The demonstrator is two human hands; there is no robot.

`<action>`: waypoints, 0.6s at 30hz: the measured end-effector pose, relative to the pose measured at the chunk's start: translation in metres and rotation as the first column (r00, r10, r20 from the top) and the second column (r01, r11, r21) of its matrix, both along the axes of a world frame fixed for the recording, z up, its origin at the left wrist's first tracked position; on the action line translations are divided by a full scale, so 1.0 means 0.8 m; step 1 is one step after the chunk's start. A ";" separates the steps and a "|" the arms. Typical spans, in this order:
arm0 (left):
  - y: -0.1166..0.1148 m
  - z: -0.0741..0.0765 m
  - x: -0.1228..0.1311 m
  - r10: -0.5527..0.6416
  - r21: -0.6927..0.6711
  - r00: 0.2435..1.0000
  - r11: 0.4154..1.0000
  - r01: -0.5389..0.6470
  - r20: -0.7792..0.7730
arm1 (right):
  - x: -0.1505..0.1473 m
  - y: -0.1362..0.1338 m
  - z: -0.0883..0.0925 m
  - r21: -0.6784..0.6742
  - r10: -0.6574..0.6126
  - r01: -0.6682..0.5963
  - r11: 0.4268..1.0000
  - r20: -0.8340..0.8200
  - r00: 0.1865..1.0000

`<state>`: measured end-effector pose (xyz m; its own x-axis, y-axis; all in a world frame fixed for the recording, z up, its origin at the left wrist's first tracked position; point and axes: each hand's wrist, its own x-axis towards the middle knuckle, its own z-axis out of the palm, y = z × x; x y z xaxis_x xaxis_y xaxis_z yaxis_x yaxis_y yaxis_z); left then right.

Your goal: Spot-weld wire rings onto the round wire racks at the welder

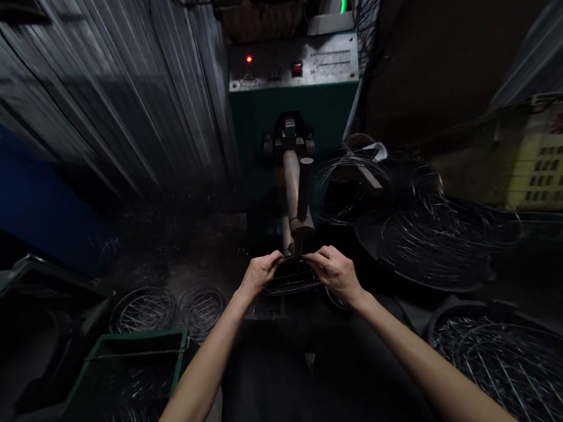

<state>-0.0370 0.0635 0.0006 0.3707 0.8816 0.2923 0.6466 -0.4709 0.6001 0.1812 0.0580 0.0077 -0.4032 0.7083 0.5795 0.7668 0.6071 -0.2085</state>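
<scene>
My left hand [260,272] is closed in a pinch on one side of the welding machine's electrode tips. From the other side my right hand [335,271] pinches at the same height, its fingertips pressed together. A thin metal wire [290,257] appears to run between my fingertips, right at the tips. Just below it shows a round wire rack [294,286], dim and partly covered by my hands; whether it joins the wire I cannot tell. The machine's upper arm [293,189] reaches toward me between my hands.
The green machine's control panel [291,69] has a lit red lamp. Round wire racks [143,309] lie at left, behind a green crate [134,344]. At right stand a black basin [426,249] of wire rings, a tub [518,360] of wire racks and a yellow crate [553,169].
</scene>
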 end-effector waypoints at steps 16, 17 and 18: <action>0.014 -0.007 0.000 -0.010 0.052 1.000 0.999 0.009 0.026 | 0.001 0.013 -0.001 0.018 0.015 -0.014 1.000 -0.005 1.000; 0.015 -0.008 0.000 -0.008 0.049 1.000 0.999 0.007 0.024 | 0.002 0.013 -0.001 0.017 0.013 -0.013 1.000 0.002 1.000; 0.015 -0.008 0.000 -0.006 0.045 1.000 0.999 0.005 0.024 | 0.002 0.013 0.000 0.016 0.012 -0.012 1.000 0.008 1.000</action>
<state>-0.0369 0.0755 -0.0057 0.3684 0.8650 0.3407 0.6295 -0.5017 0.5932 0.1825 0.0688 0.0073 -0.4163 0.6937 0.5878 0.7608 0.6198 -0.1927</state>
